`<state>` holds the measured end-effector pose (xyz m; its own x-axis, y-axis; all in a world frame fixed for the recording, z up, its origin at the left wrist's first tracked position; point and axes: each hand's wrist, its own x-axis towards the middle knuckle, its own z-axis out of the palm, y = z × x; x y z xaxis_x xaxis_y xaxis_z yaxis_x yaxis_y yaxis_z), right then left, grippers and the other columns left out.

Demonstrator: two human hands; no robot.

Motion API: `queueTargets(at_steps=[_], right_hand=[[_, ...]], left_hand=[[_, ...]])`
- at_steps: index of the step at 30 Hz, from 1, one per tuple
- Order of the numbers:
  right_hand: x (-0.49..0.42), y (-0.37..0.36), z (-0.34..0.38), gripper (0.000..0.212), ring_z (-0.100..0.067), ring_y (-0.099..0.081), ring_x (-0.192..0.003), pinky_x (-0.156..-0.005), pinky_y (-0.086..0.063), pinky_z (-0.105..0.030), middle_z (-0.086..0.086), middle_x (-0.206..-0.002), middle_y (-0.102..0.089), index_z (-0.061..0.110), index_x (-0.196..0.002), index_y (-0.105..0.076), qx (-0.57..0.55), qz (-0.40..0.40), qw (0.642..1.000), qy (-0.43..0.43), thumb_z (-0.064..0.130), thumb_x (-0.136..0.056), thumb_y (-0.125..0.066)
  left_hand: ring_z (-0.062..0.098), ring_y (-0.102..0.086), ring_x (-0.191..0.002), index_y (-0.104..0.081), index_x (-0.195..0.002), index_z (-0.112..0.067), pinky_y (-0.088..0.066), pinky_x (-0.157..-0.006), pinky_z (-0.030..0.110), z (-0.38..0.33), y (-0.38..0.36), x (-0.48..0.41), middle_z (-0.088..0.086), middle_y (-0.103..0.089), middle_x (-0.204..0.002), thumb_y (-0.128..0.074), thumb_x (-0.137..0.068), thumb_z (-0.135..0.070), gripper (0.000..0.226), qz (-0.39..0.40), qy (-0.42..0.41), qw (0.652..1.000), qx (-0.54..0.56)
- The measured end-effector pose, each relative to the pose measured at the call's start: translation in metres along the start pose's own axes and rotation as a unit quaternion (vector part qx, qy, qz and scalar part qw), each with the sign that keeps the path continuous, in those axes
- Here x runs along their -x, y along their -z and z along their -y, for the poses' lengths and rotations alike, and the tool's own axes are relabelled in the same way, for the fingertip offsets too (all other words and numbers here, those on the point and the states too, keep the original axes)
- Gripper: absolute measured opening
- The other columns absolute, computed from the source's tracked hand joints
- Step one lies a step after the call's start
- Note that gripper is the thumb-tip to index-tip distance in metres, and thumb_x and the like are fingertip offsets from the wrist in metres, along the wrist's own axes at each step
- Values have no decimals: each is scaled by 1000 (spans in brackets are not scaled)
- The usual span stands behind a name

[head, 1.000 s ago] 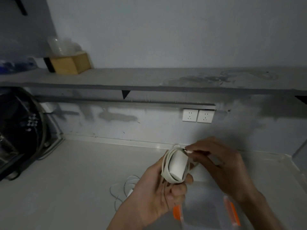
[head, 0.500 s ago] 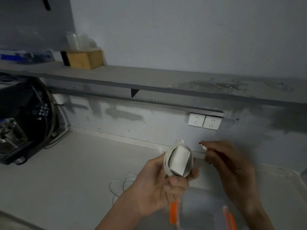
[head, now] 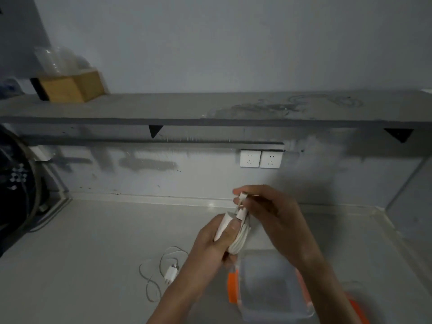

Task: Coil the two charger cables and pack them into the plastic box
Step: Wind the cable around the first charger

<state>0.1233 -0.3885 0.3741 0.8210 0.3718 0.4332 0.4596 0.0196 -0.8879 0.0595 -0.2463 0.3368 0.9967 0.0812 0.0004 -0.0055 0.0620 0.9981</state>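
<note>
My left hand [head: 211, 244] grips a white charger block with its cable wound around it, the coiled charger [head: 236, 232], held above the counter. My right hand [head: 271, 216] pinches the cable's loose plug end [head: 242, 197] just above the coil. Below both hands sits the clear plastic box [head: 266, 288] with orange clips, open and with nothing visible inside. The second white charger [head: 170, 273] lies on the counter to the left of the box, its thin cable [head: 152, 277] spread in loose loops.
An orange-edged lid [head: 360, 309] lies right of the box, partly behind my right forearm. Two wall sockets [head: 260, 159] sit above the counter. A grey shelf [head: 210, 108] carries a wooden box [head: 72, 86]. A dark appliance [head: 16, 183] stands at the left.
My right hand has brought the cable's plug end from out at the right back against the top of the coil. The left hand has tilted the coil and lowered it toward the box.
</note>
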Motion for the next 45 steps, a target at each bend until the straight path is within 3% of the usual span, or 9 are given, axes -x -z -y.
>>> queueTargets(at_steps=[7,15,23,28,31,34,38,42,45], right_hand=[[24,-23,-13,22,-5,-70,-99,-81,-50,-10,12,-106,-74,22,-99,-72,28,-75,997,1,3,-89,-66],[17,-17,-14,35,-16,-73,-80,-68,-61,-23,-1,-92,-77,31,-93,-78,-45,-65,996,-50,-1,-87,-65],[27,-75,-21,26,-18,-74,-97,-75,-57,-20,-2,-99,-78,22,-108,-74,-216,-39,966,-135,38,-92,-60],[15,-82,-29,20,-7,-68,-87,-73,-52,-15,5,-91,-75,18,-104,-71,-197,-69,972,-109,32,-92,-63],[8,-72,-34,29,-8,-70,-104,-82,-51,-13,3,-110,-76,24,-116,-70,-195,-52,975,-90,26,-87,-67],[3,-61,-33,35,-16,-67,-112,-88,-52,-21,-4,-117,-74,21,-121,-68,-196,33,976,-89,25,-86,-69],[-7,-54,-23,26,-26,-68,-109,-92,-52,-28,-12,-114,-72,12,-120,-67,-139,146,978,-56,12,-95,-58],[-16,-52,-7,28,-21,-69,-108,-89,-53,-26,-8,-113,-73,9,-113,-70,-117,131,982,-63,23,-98,-51],[-15,-64,-3,24,-1,-63,-114,-98,-49,-20,12,-116,-72,33,-107,-73,-15,69,995,-69,38,-92,-54]], left_hand=[[0,-60,-102,-57,-119,-48,-54,-84,27,10,12,-7,-22,-61,-110,-60,-81,-53,38,-154,-118,961,-195],[6,-54,-109,-47,-130,-51,-45,-76,8,8,32,-2,-26,-46,-120,-63,-86,-35,50,-176,-224,909,-305],[27,-43,-101,-41,-143,-23,-51,-81,43,20,21,10,6,-50,-134,-42,-82,-8,63,-296,-272,765,-503],[12,-37,-131,-8,-156,-29,-41,-104,21,26,6,33,-7,-25,-152,-45,-84,-26,80,-185,-256,856,-409],[1,-48,-123,-25,-144,-54,-51,-96,20,11,15,34,-20,-40,-129,-54,-87,-44,65,-211,-182,952,-126],[9,-59,-112,-40,-135,-57,-61,-76,27,-11,48,23,-10,-45,-124,-54,-86,-61,51,-137,-65,987,-46],[5,-64,-95,-56,-129,-47,-60,-83,35,-29,65,22,-7,-68,-114,-47,-89,-50,41,12,-37,997,-61],[-6,-63,-84,-49,-126,-61,-55,-74,22,-29,61,26,-18,-70,-108,-44,-84,-63,43,-23,-44,995,-90],[-19,-54,-105,-37,-122,-71,-48,-90,14,-23,44,25,-37,-57,-117,-45,-80,-63,43,-92,-85,982,-141]])
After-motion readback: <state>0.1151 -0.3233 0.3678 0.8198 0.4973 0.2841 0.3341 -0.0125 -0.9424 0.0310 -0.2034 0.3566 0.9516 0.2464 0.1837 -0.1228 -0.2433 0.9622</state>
